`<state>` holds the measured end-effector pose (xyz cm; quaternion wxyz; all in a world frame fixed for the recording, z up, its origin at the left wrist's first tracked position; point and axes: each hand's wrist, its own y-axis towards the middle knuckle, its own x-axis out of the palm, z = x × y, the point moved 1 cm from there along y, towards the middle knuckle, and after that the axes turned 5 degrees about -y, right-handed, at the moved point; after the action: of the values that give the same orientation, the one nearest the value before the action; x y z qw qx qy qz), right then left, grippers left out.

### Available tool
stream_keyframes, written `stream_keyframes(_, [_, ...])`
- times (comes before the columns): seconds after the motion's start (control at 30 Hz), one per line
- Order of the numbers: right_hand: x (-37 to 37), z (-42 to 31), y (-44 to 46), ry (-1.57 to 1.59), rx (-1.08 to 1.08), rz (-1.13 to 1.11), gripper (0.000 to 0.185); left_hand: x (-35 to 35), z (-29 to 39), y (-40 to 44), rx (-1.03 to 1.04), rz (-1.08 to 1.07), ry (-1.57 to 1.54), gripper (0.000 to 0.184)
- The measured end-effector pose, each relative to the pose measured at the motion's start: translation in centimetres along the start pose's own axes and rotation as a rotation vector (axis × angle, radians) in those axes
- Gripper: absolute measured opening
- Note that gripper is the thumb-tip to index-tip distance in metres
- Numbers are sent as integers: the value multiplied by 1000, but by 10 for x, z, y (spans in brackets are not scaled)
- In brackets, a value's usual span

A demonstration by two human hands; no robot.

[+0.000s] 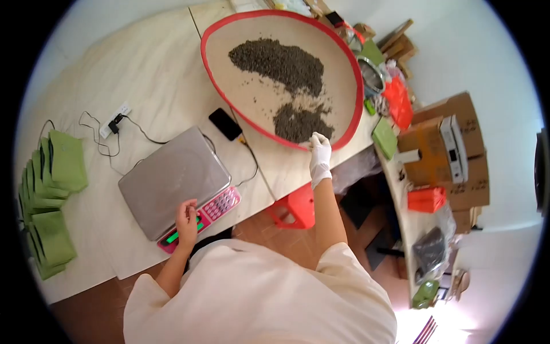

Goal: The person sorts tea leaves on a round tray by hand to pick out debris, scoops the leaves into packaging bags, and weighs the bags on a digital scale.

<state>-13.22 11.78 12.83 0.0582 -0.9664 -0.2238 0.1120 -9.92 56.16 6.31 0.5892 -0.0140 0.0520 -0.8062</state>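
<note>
The person's pale shirt (pixel 258 292) fills the near middle. Just beyond it, the bare left hand (pixel 186 219) is over the pink control panel (pixel 216 207) of a weighing scale (pixel 175 180), between the lit green display and the keys. Its fingers are loosely bent; I cannot tell whether they press a key or hold anything. The scale's broad grey plate extends beyond the panel on a pale table (pixel 97 235), and a red stool (pixel 295 207) is under the table edge, right of the scale.

Farther out, the right hand (pixel 319 150), in a white glove, is at the near rim of a large round tray (pixel 220 49) with a red border. Its fingers are drawn together beside the smaller pile (pixel 301 122) of dark, loose leaves; I cannot tell whether they grasp any. A larger pile (pixel 281 63) of the same leaves lies toward the far side of the tray, with scattered bits between the two.

A black phone (pixel 225 124) with a cable lies between scale and tray. At the left, green pouches (pixel 67 163) stand in a row, and a white power strip (pixel 114 119) lies between them and the phone. On the right are a red box (pixel 427 199) and cardboard boxes (pixel 424 152); farther off, a red bag (pixel 398 103) and a metal bowl (pixel 371 75) sit beside the tray's right rim.
</note>
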Motion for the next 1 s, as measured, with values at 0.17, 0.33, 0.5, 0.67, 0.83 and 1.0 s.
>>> stream_keyframes(0.17, [17, 27, 95, -143, 129, -18, 47, 51, 29, 62, -48, -13, -189, 19])
stream_keyframes(0.33, [52, 11, 2, 336, 264, -602, 66, 94, 49, 101, -62, -88, -462, 32])
stream_keyframes(0.5, [106, -34, -133, 1057, 653, -1206, 68, 107, 83, 124, -341, -160, -736, 44])
stream_keyframes(0.67, [122, -86, -171, 863, 762, -940, 71, 122, 108, 109, -551, -209, -1179, 44])
stream_keyframes(0.83, [132, -104, -175, 1027, 657, -1006, 73, 135, 147, 89, -580, -200, -1167, 39])
stream_keyframes(1.0, [141, -123, -157, 1147, 686, -1067, 72, 148, 160, 76, -545, -340, -1132, 54])
